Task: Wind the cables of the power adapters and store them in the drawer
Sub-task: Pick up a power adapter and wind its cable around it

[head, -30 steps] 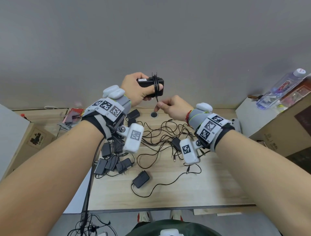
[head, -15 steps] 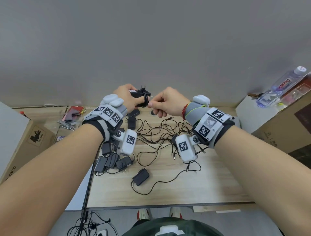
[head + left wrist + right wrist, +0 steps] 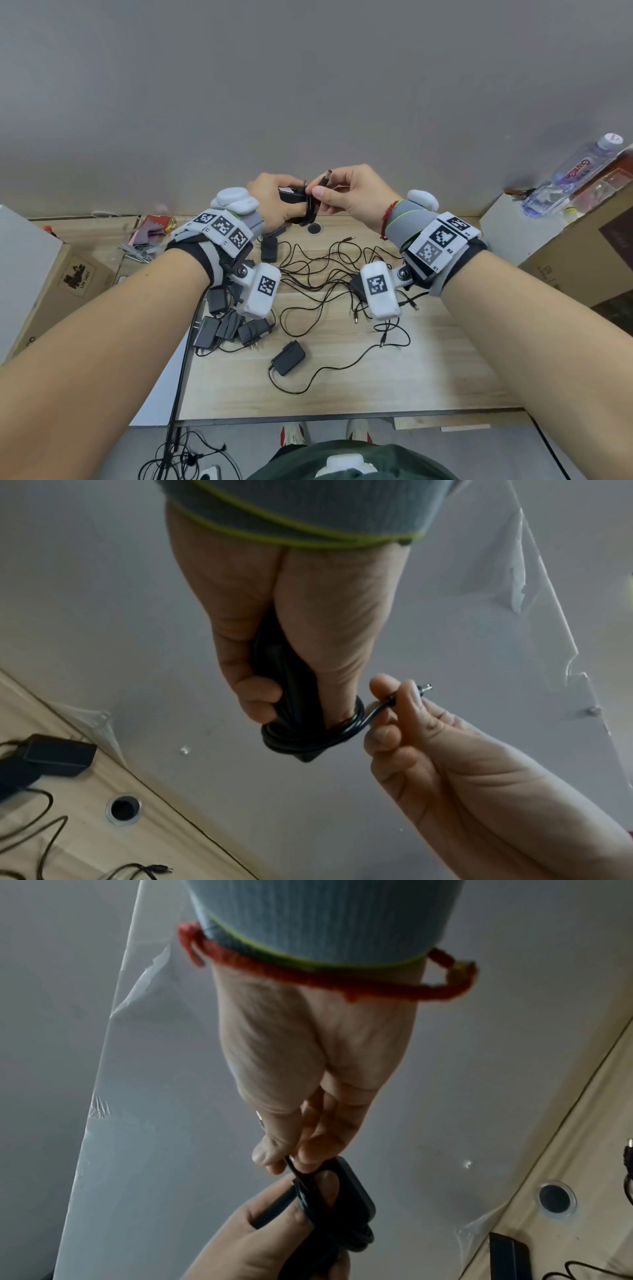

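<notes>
My left hand [image 3: 274,202] grips a black power adapter [image 3: 289,195] held up above the back of the wooden table [image 3: 428,370], its cable wound in loops [image 3: 308,737] around the body. My right hand [image 3: 346,195] pinches the cable's free end just behind the barrel plug [image 3: 325,178], close against the coil; the plug tip [image 3: 424,688] sticks out past my fingers. Several more black adapters [image 3: 226,325] lie at the table's left. One adapter [image 3: 287,357] lies alone in front, and a tangle of loose cables [image 3: 325,270] covers the middle. No drawer is in view.
Cardboard boxes stand at the left [image 3: 61,281] and right [image 3: 582,253], with a water bottle [image 3: 572,174] lying on the right one. A cable hole [image 3: 314,228] sits in the table near the grey wall. Cords hang down to the floor [image 3: 178,455] at the front left.
Both hands dropped lower and came together. The hanging cable tail has been wound onto the adapter, and my right hand now pinches the plug end beside the coil.
</notes>
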Tool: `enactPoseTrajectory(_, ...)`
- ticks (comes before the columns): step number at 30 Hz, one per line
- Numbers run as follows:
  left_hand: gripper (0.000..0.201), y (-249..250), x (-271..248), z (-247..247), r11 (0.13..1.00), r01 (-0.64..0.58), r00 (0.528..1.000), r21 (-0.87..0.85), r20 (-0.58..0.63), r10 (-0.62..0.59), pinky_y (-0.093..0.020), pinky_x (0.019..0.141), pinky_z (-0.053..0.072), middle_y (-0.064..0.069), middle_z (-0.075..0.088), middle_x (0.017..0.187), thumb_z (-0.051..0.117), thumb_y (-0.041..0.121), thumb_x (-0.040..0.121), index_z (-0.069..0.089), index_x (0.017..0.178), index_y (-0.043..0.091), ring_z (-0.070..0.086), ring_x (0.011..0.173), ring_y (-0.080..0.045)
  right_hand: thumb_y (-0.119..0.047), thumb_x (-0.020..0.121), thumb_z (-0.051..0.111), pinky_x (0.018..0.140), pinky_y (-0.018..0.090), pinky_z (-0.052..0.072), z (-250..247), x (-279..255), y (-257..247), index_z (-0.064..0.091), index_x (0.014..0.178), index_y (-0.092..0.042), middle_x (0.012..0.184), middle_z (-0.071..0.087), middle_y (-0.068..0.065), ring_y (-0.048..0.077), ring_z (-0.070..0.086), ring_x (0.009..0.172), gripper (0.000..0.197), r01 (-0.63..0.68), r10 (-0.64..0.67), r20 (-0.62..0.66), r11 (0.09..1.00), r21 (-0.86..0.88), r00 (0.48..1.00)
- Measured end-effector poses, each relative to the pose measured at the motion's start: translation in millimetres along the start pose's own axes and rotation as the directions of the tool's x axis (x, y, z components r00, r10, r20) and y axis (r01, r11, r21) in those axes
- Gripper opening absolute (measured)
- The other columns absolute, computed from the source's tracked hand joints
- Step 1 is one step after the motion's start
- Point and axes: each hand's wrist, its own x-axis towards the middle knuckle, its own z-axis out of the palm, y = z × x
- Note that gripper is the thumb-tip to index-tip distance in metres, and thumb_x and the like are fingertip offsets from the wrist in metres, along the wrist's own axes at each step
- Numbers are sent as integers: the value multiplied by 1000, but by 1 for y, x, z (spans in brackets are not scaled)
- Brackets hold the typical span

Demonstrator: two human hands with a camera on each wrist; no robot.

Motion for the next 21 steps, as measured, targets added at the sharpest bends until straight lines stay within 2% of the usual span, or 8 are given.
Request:
enactPoseTrajectory(3, 25, 0, 3, 3, 994, 55, 998, -97, -25, -58, -36, 64, 62, -1, 71, 84, 81, 28, 77, 69, 98, 30, 72, 73, -24, -5, 96, 60, 60, 19, 51, 2, 0, 2, 68, 98, -2, 70, 64, 4, 7, 59, 59, 9, 13, -12, -26, 998, 57, 1000)
enactPoseTrajectory(5, 29, -1, 5, 4, 988, 73, 995, -135, -51, -81, -34, 66, 62, -1, 69, 91, 77, 29, 82, 66, 108, 22, 72, 74, -21, -4, 96, 58, 57, 19, 50, 2, -1, 3, 67, 99, -2, 76, 67, 6, 9, 58, 58, 9, 11, -10, -9, 995, 103, 1000)
enactPoseTrajectory(7, 38, -2, 7, 5, 980, 88, 992, -177, -71, -102, -41, 71, 62, -5, 68, 98, 72, 29, 86, 63, 120, 13, 73, 75, -25, -4, 95, 60, 53, 20, 48, 3, -2, 3, 63, 105, -4, 76, 69, 9, 11, 58, 54, 10, -13, 15, -16, 993, 114, 1000)
enactPoseTrajectory(9, 40, 1, 9, 6, 969, 100, 988, -225, -89, -123, -45, 72, 61, -9, 66, 102, 68, 25, 89, 60, 125, 9, 72, 73, -28, -6, 92, 65, 51, 23, 47, 4, -3, 4, 54, 114, -5, 73, 70, 11, 15, 57, 52, 25, -57, 61, -37, 994, 96, 997)
enactPoseTrajectory(11, 37, 5, 10, 7, 955, 116, 984, -273, -101, -148, -41, 67, 62, -12, 61, 108, 63, 20, 92, 56, 125, 6, 69, 72, -25, -9, 90, 70, 51, 25, 47, 6, -4, 5, 46, 120, -5, 72, 71, 10, 17, 58, 52, 38, -115, 119, -43, 990, 85, 992)
enactPoseTrajectory(14, 30, 9, 10, 8, 941, 133, 981, -311, -97, -171, -38, 67, 61, -9, 58, 107, 60, 18, 93, 54, 121, 10, 65, 69, -22, -9, 88, 72, 49, 24, 47, 9, -3, 4, 42, 121, -5, 67, 71, 7, 16, 59, 51, 45, -167, 171, -48, 983, 75, 984)
enactPoseTrajectory(19, 26, 11, 8, 10, 954, 107, 986, -282, -90, -138, -33, 59, 56, -12, 63, 105, 60, 19, 91, 53, 116, 15, 63, 58, -21, -8, 89, 70, 47, 22, 48, 13, 1, 1, 45, 113, -3, 69, 69, 11, 14, 61, 49, 36, -214, 216, -61, 976, 40, 975)
enactPoseTrajectory(21, 29, 12, 7, 11, 955, 101, 988, -279, -82, -128, -38, 64, 59, -14, 64, 107, 59, 19, 91, 52, 119, 15, 64, 58, -23, -8, 91, 68, 49, 21, 50, 12, 2, 0, 51, 101, -4, 71, 68, 13, 13, 62, 48, 20, -223, 224, -70, 975, 23, 972)
